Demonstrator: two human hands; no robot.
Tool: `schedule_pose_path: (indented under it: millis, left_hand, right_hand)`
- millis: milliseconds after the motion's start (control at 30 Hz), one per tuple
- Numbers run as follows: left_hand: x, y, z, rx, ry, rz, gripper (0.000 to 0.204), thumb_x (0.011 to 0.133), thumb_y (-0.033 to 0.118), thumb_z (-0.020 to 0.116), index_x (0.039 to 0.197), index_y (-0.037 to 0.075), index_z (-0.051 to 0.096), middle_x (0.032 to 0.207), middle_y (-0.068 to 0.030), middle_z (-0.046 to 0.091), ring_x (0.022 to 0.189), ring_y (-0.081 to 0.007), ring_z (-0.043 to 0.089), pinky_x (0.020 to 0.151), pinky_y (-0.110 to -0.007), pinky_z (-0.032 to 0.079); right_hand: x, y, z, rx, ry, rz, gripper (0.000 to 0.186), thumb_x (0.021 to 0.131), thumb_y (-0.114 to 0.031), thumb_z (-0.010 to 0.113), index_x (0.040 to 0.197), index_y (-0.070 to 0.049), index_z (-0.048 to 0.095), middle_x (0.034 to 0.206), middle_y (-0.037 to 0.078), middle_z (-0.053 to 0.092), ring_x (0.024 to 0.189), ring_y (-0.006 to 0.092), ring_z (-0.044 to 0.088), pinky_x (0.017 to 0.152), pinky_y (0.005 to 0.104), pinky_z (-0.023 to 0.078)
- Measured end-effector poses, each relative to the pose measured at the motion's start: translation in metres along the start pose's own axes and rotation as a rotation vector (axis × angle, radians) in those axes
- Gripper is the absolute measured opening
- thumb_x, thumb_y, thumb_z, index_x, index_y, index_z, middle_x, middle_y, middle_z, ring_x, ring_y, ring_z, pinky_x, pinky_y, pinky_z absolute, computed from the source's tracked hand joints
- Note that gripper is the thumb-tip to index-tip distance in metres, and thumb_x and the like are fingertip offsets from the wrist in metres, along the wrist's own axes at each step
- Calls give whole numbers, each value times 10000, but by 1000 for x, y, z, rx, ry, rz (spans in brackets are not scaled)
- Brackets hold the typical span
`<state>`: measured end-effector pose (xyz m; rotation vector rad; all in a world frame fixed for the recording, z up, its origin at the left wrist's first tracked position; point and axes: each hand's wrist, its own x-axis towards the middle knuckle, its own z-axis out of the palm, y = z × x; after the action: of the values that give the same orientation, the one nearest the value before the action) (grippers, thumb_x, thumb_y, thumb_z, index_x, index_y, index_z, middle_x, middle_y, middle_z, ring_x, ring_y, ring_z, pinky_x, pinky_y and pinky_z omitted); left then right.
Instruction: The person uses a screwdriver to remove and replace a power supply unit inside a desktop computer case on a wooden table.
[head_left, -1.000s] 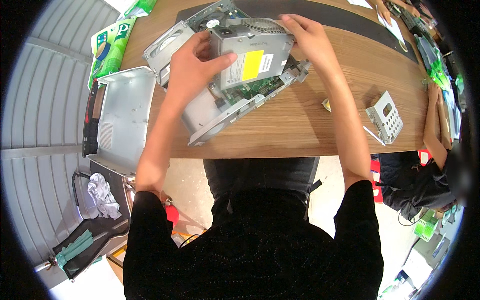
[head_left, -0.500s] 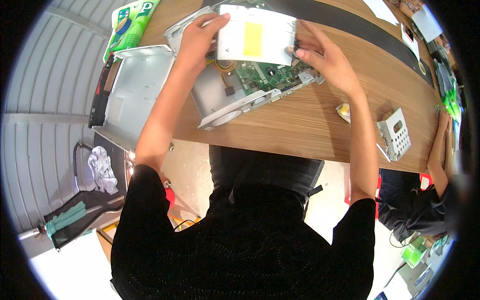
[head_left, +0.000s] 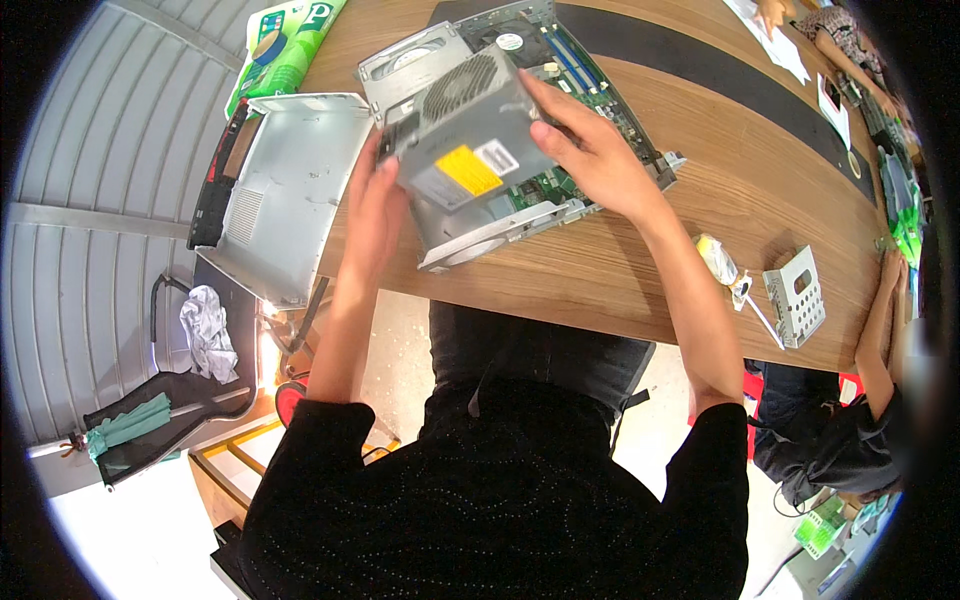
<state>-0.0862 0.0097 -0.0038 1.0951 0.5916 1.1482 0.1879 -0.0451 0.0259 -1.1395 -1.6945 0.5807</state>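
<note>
Between my two hands a grey metal computer power supply [head_left: 470,135] hangs tilted over the open computer case [head_left: 495,235]. Its round fan grille faces up and away, and a yellow and a white label show on its near side. My left hand [head_left: 378,210], somewhat blurred, grips its left end. My right hand [head_left: 600,155] clasps its right end, thumb on the near face and fingers on the top. Below and behind it lies the green motherboard [head_left: 600,95], partly covered by the power supply. A metal drive bracket [head_left: 410,62] sits at the case's far left.
Left of the case lies its removed cover [head_left: 290,190]. A green package [head_left: 285,60] with a roll of tape is at the back left. Toward the right are a perforated metal bracket [head_left: 797,298], a screwdriver [head_left: 765,325] and a small yellow-white packet [head_left: 715,258]. Other people sit at right.
The power supply has been turned and lowered, so its fan grille now shows. My left hand has come down toward me; my right hand has shifted left.
</note>
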Motion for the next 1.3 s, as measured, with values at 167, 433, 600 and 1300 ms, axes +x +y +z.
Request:
schedule_pose_path:
  millis: [167, 433, 600, 1300]
  left_hand:
    - [-32, 0, -18, 425, -122, -54, 645, 965, 206, 639, 1480, -10, 316, 1411, -144, 470, 1319, -211, 436, 1112, -345, 320]
    - [-26, 10, -17, 504, -138, -166, 701, 927, 227, 710, 1454, -48, 338, 1338, -180, 537, 1258, -230, 512, 1072, -353, 393]
    - [-37, 2, -27, 759, -153, -120, 687, 881, 238, 758, 1396, -81, 434, 1312, -132, 567, 1220, -219, 532, 1059, -350, 410]
    - [-64, 30, -13, 976, -132, -120, 404, 975, 220, 631, 1262, -64, 617, 1205, -185, 690, 1125, -216, 638, 991, -331, 456]
  right_hand:
    - [-2, -11, -1, 119, -49, -1, 411, 1013, -309, 564, 1372, -113, 596, 1479, 171, 471, 1245, 256, 546, 1020, 327, 432]
    - [32, -7, 20, 240, 284, 423, 595, 911, -408, 714, 1297, 33, 609, 1239, 193, 657, 1146, 230, 622, 930, 313, 493]
    - [46, -19, 28, 204, 216, 387, 460, 923, -302, 707, 1246, 18, 641, 1133, 160, 707, 996, 184, 672, 790, 309, 533]
    - [55, -25, 46, 174, -16, 380, 412, 950, -296, 598, 1250, -13, 622, 1022, 153, 701, 881, 228, 649, 809, 330, 505]
